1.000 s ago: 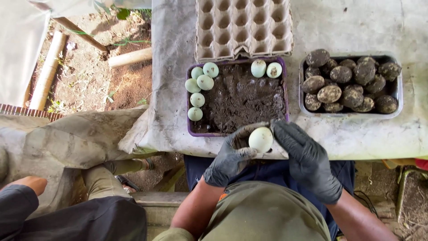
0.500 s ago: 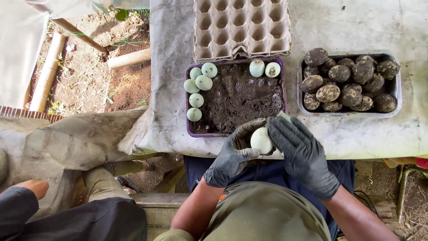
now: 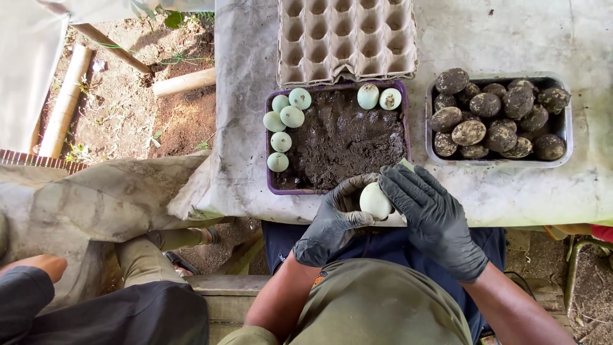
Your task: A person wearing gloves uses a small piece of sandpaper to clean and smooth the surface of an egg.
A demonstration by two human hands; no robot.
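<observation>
So both gloved hands are on one pale egg [image 3: 375, 200], right at the near edge of the purple tray [image 3: 269, 167] of dark mud. Left hand [image 3: 332, 220] cups it from below, fingers curled around it; right hand [image 3: 434, 220] wraps over the top and side. More clean pale eggs [image 3: 285, 126] sit along the tray's left side and top. Mud-coated eggs [image 3: 491, 121] fill the metal tray [image 3: 565, 131] to the right, and an empty cardboard egg carton [image 3: 348, 38] sits behind.
</observation>
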